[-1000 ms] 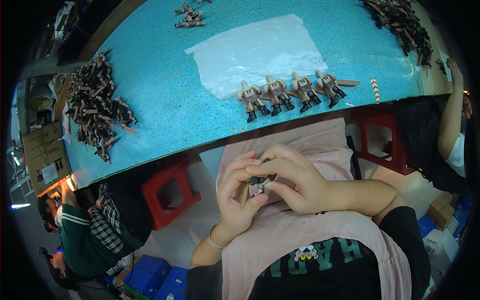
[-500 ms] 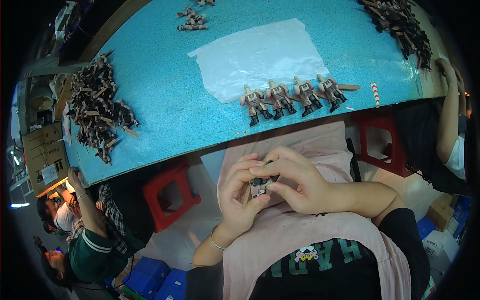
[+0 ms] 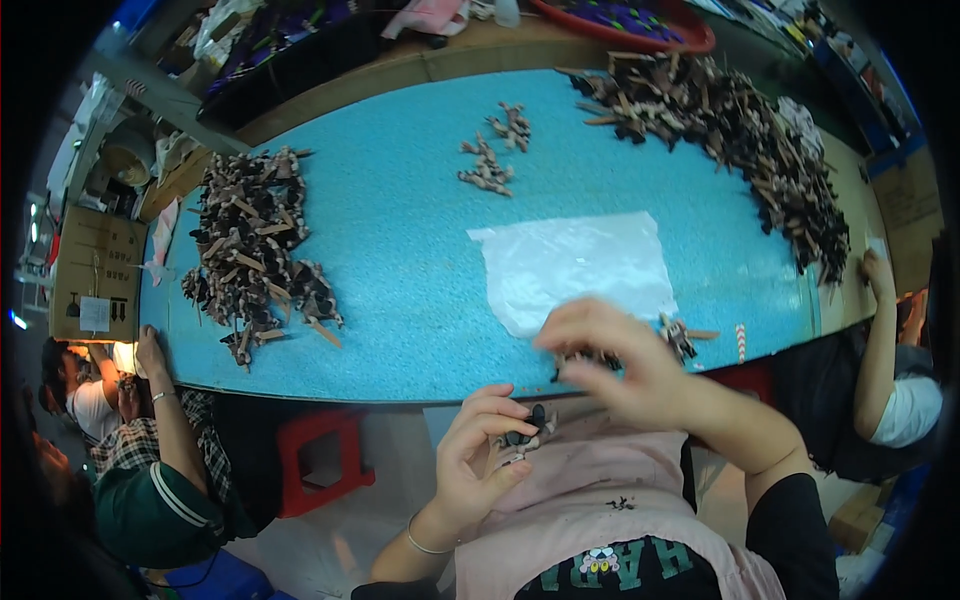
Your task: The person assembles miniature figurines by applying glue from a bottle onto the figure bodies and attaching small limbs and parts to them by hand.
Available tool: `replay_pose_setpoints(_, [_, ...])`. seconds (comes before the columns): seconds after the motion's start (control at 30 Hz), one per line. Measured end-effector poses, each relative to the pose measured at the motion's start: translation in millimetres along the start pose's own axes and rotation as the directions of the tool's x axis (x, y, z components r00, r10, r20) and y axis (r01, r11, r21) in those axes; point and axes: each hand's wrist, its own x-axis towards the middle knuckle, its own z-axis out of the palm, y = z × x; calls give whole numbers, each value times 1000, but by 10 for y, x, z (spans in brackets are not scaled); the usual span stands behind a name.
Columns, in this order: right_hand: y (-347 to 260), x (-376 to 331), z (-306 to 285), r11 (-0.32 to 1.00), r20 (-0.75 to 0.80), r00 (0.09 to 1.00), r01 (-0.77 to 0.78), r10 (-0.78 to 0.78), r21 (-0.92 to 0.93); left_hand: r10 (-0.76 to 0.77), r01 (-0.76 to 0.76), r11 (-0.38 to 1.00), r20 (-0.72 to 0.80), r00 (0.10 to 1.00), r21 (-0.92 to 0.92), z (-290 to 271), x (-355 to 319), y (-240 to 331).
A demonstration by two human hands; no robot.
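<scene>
The small dark toy figure (image 3: 522, 436) in the left hand (image 3: 478, 462), held over the pink apron (image 3: 610, 490) just short of the blue counter (image 3: 400, 270), looks light, rigid plastic with thin limbs, best pinched by the body. The left fingers (image 3: 500, 408) are curled together, clamped on it. The right hand (image 3: 608, 362) is blurred above the row of figures (image 3: 675, 335) at the counter edge, fingers loosely bent; I cannot tell whether it holds anything.

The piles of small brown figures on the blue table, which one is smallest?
The little cluster near the table's far middle edge: only a few loose figures, while the left heap and right heap are big and dense.
</scene>
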Motion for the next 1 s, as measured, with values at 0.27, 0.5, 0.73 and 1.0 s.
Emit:
replay_pose_setpoints(0.27, [508, 1371, -465, 531, 160, 944, 297, -288, -794, 15, -21, 998, -90, 996, -61, -268, 11, -158])
replay_pose_setpoints(0.5, [557, 1553, -320, 353, 170, 978, 203, -123, -913, -48, 32, 991, -133, 990, -126, -410, -20, -174])
replay_pose_setpoints(0.73, [647, 1671, -415, 551, 37, 998, 4, 48, -835, -63, 56, 994, -72, 995, -92, -470, 66, -175])
replay_pose_setpoints(1.0, [588, 1694, -707, 359, 282, 953, 304, -115, -882, -88, 77, 993, -123, 988, -87, -367, 36, -175])
